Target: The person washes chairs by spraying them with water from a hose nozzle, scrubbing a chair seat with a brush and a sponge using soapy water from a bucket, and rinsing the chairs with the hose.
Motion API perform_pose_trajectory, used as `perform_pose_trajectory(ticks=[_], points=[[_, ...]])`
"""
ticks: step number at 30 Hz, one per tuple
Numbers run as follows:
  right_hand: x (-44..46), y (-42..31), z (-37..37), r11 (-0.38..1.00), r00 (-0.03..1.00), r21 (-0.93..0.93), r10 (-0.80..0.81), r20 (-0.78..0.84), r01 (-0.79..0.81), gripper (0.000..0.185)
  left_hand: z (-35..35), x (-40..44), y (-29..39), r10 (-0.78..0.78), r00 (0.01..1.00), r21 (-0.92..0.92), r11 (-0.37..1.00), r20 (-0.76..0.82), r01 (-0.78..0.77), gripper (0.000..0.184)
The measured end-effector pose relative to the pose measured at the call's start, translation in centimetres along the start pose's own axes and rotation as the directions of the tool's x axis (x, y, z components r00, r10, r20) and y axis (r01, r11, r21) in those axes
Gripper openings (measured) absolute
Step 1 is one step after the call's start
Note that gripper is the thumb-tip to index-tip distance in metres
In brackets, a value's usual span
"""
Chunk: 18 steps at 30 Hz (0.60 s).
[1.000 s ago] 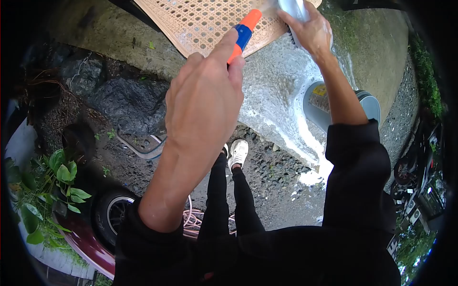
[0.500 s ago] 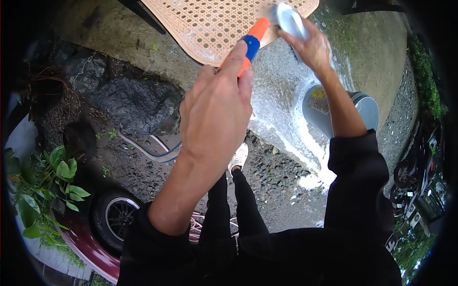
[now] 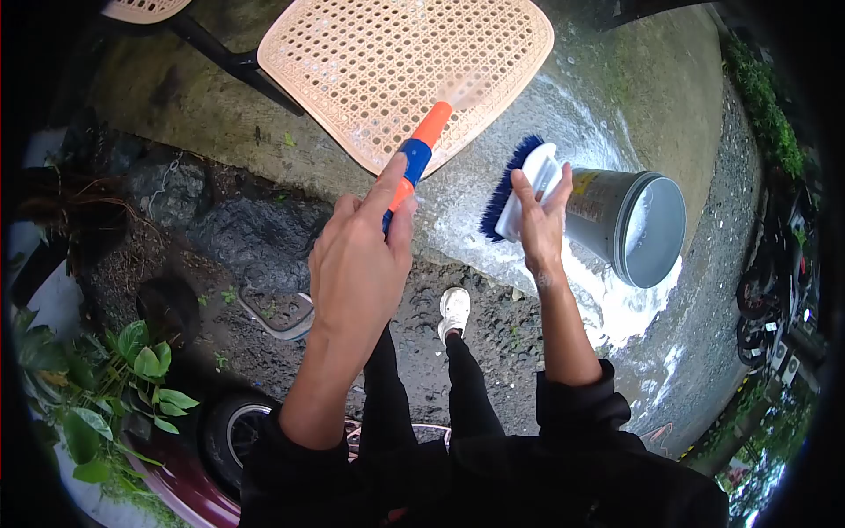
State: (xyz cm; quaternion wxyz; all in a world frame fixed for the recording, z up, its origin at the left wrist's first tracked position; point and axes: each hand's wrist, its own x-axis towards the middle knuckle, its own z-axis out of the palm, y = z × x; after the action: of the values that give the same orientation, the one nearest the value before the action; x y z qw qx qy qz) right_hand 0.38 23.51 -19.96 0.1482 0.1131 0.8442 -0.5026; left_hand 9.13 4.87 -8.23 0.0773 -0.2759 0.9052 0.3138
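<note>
My left hand [image 3: 361,251] is closed round an orange and blue hose nozzle [image 3: 419,151], its tip over the near edge of a tan woven-pattern chair seat [image 3: 396,66]. Clear water blurs in front of the tip, above the seat. In my right hand [image 3: 541,224] is a white scrub brush [image 3: 528,189] with dark blue bristles, which face left. The brush is held off the seat, over the wet, foamy concrete. Right of it a grey bucket [image 3: 629,224] lies on its side, with white suds inside its mouth.
White foam [image 3: 629,304] spreads on the ground below the bucket. Dark rocks [image 3: 255,242], a curved hose piece [image 3: 277,321] and leafy plants [image 3: 106,378] are at left, near a car wheel [image 3: 239,436]. Part of another seat [image 3: 145,7] shows at top left.
My right hand has brought the brush away from the seat, down towards me. The nozzle has moved down and left. The view has shifted, showing more of the seat and the bucket's open mouth.
</note>
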Motion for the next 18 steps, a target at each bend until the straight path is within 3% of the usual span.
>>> perform_pose_trajectory(ticks=[3,5,7,9,10,13,15,16,18], points=[[1.5,-3.2,4.9,0.964,0.982,-0.188,-0.177,0.065,0.187,0.088,-1.3,1.8,-0.4,0.069,0.998,0.009,0.998,0.007,-0.069,0.036],[7.2,-5.1,7.2,0.962,0.992,-0.265,-0.093,-0.089,0.066,0.08,-2.3,3.4,-0.5,0.102,0.995,-0.004,0.995,0.012,-0.102,0.035],[13.2,-7.2,5.4,0.992,0.992,-0.113,0.048,-0.118,-0.062,0.073,-2.7,4.3,-1.6,0.114,0.992,-0.02,0.993,0.055,-0.113,0.035],[12.8,-7.1,5.1,0.951,0.984,-0.304,-0.104,-0.148,0.054,0.07,-2.8,5.9,-1.6,0.186,0.981,-0.071,0.981,0.057,-0.182,0.035],[10.9,-5.5,6.0,0.909,0.993,-0.417,-0.066,-0.094,0.021,0.07,-2.7,6.5,-1.3,0.201,0.978,-0.095,0.976,0.059,-0.195,0.035],[4.8,-4.0,8.3,0.791,0.887,-0.494,-0.454,-0.081,0.36,0.068,-2.8,7.3,-1.5,0.221,0.971,-0.037,0.975,0.088,-0.219,0.035],[10.5,-5.5,7.1,0.862,0.977,-0.489,-0.198,-0.084,0.133,0.067,-2.6,7.7,-1.4,0.23,0.962,-0.062,0.973,0.147,-0.223,0.035],[13.6,-7.9,6.0,0.929,0.995,-0.358,0.073,-0.073,-0.094,0.067,-2.4,8.1,-1.5,0.244,0.957,-0.064,0.969,0.156,-0.237,0.035],[15.8,-8.0,5.1,0.914,0.991,-0.405,-0.04,-0.13,-0.016,0.07,-2.4,8.7,-2.1,0.246,0.96,-0.01,0.969,0.134,-0.247,0.036]])
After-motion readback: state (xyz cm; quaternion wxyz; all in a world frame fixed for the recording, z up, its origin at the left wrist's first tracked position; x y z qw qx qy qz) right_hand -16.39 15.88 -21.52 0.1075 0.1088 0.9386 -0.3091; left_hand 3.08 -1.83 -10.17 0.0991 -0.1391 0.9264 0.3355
